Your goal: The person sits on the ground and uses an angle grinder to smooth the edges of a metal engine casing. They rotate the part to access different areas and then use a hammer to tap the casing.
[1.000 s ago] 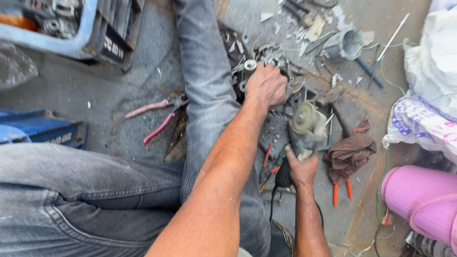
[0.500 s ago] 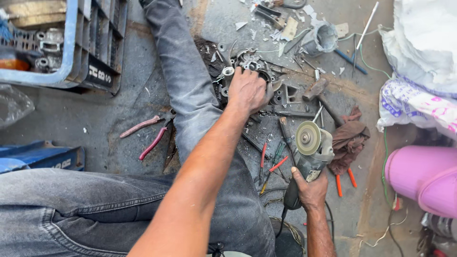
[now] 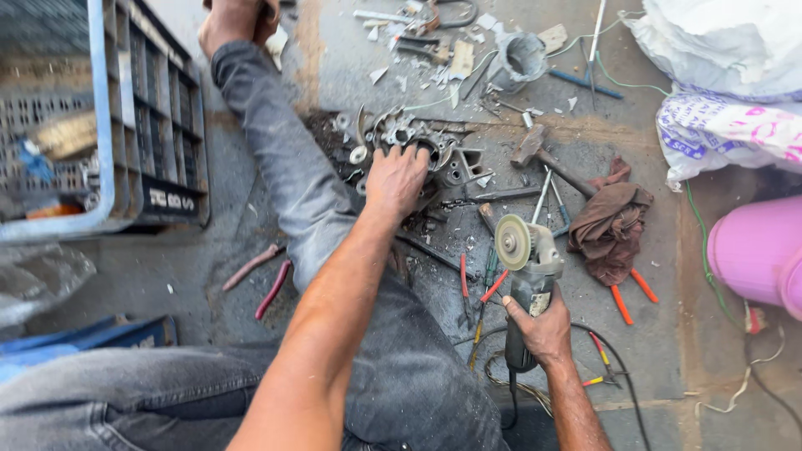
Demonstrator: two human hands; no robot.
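A: What takes up the most room?

B: The person's grey-jeaned leg (image 3: 284,192), running from six o'clock up to eleven o'clock across the concrete floor (image 3: 167,267). At nine o'clock stands a grey plastic crate (image 3: 159,125), at three o'clock a pink tub (image 3: 752,250), and at one o'clock white sacks (image 3: 727,75).

A: And the hands?

B: The left hand (image 3: 395,179) lies near the centre, palm down, fingers spread and curled over a greasy metal engine part (image 3: 426,154). It presses on top of it; whether the fingers close round anything underneath, I cannot tell.

A: The right?

B: The right hand (image 3: 545,330), at five o'clock, is wrapped tight round the body of an angle grinder (image 3: 526,259). The grinder's disc faces up and sits at four o'clock from the engine part, clear of it.

A: Smaller bits?

B: A brown rag (image 3: 610,221) just beside the grinder at three o'clock, a hammer (image 3: 543,154) above it, pink-handled pliers (image 3: 263,280) at eight o'clock beside the leg, orange-handled pliers (image 3: 626,296) under the rag, and red-handled tools (image 3: 476,288) between leg and grinder.
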